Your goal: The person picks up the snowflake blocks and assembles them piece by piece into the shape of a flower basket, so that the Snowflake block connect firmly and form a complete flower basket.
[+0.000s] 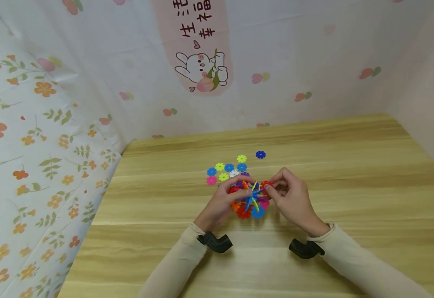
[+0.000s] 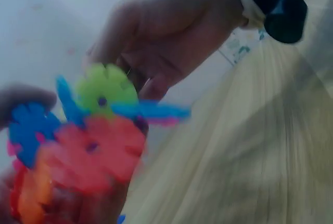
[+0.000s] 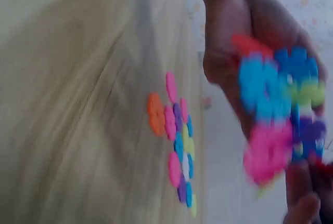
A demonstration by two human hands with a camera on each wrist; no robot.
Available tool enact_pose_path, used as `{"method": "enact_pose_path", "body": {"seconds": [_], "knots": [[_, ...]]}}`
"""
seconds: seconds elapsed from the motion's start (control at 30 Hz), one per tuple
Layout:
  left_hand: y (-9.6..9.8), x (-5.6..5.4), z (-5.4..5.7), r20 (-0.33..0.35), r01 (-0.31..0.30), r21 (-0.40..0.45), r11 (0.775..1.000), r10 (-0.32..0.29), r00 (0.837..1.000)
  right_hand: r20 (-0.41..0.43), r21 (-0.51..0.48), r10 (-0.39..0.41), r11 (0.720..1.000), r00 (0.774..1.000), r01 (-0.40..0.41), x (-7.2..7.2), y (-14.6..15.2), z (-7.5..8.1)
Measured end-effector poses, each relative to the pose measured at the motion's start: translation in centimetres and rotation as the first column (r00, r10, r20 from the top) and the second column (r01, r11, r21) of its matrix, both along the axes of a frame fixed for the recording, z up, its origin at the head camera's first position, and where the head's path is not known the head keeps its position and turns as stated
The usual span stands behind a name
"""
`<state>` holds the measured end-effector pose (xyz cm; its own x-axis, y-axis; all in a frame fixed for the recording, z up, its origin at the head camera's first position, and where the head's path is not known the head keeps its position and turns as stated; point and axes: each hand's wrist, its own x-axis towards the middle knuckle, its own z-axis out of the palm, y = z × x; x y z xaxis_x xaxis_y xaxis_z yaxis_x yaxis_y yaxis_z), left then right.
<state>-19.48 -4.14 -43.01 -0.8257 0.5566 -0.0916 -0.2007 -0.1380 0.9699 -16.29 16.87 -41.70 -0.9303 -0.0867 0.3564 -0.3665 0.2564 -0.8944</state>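
The cluster of notched discs point(image 1: 253, 198) is between the 2 hands, held above the desk point(image 1: 358, 190) and looking raised off its surface in both wrist views. The left hand point(image 1: 221, 202) grips its left side, thumb in front; the right hand point(image 1: 293, 199) pinches a red disc point(image 1: 266, 186) at its right side between thumb and fingers. Whether that disc is slotted into the cluster cannot be told.

Loose discs point(image 1: 223, 177) lie flat beyond the hands, toward the desk's far edge and nearer its far left corner than its far right; 1 navy disc point(image 1: 260, 155) sits apart, closest to that edge.

The discs look like thin plastic: probably very light, stiff with a little flex, and smooth enough to slip. The slotted joints are likely the weak spots, so the cluster is best held near its centre, and a single disc by its rim, notch left free.
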Motion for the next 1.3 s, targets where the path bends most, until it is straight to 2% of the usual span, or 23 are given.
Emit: {"method": "enact_pose_path", "body": {"seconds": [0.1, 0.2, 0.27, 0.33, 0.4, 0.47, 0.53, 0.6, 0.7, 0.77, 0.87, 1.0, 1.13, 1.3], "knots": [[-0.5, 0.0, -0.3, 0.032, 0.013, 0.011, 1.000, -0.013, 0.999, 0.071, 0.022, 0.120, 0.992, 0.990, -0.122, -0.8, 0.9, 0.0], [-1.1, 0.1, -0.6, 0.059, 0.039, 0.028, 0.999, -0.040, 0.997, 0.215, 0.023, 0.227, 0.971, 0.950, -0.237, -2.9, 1.8, 0.2], [-1.5, 0.1, -1.0, 0.041, 0.069, 0.030, 0.997, -0.070, 0.997, 0.316, 0.042, 0.260, 0.957, 0.912, -0.287, -4.8, 2.1, 0.1], [-1.6, 0.2, -1.4, 0.036, 0.108, 0.033, 0.994, -0.109, 0.993, 0.367, 0.142, 0.237, 0.941, 0.899, -0.306, -6.9, 2.0, -0.3], [-1.5, 0.3, -1.8, 0.050, 0.162, 0.048, 0.986, -0.165, 0.985, 0.373, 0.286, 0.195, 0.906, 0.907, -0.312, -8.8, 1.7, -1.0], [-1.2, 0.5, -2.2, 0.056, 0.233, 0.060, 0.971, -0.237, 0.970, 0.313, 0.440, 0.163, 0.848, 0.936, -0.295, -10.2, 1.1, -1.8], [-0.7, 0.6, -2.6, 0.043, 0.303, 0.081, 0.949, -0.307, 0.951, 0.256, 0.542, 0.149, 0.796, 0.955, -0.270, -11.1, 0.2, -2.6], [-0.3, 0.7, -2.8, 0.015, 0.362, 0.099, 0.927, -0.366, 0.931, 0.229, 0.595, 0.157, 0.759, 0.961, -0.266, -11.5, -0.8, -3.1], [0.0, 0.7, -2.8, -0.009, 0.391, 0.123, 0.912, -0.393, 0.919, 0.209, 0.652, 0.153, 0.714, 0.966, -0.254, -11.6, -2.2, -3.4], [-0.1, 0.7, -2.8, -0.005, 0.386, 0.128, 0.914, -0.389, 0.921, 0.208, 0.669, 0.144, 0.700, 0.967, -0.249, -11.5, -2.8, -3.3], [-0.2, 0.5, -2.6, 0.007, 0.374, 0.122, 0.919, -0.377, 0.926, 0.204, 0.675, 0.124, 0.701, 0.971, -0.231, -11.5, -3.2, -3.0], [-0.5, 0.2, -2.4, 0.071, 0.350, 0.146, 0.925, -0.363, 0.929, 0.214, 0.684, 0.099, 0.695, 0.972, -0.221, -11.6, -2.6, -2.6], [-0.9, -0.2, -2.2, 0.113, 0.326, 0.218, 0.920, -0.355, 0.928, 0.211, 0.711, 0.116, 0.663, 0.971, -0.234, -11.7, -1.6, -2.4], [-1.0, -0.7, -1.8, 0.092, 0.329, 0.281, 0.902, -0.366, 0.926, 0.194, 0.748, 0.168, 0.612, 0.966, -0.257, -11.4, -0.6, -2.0]]}}
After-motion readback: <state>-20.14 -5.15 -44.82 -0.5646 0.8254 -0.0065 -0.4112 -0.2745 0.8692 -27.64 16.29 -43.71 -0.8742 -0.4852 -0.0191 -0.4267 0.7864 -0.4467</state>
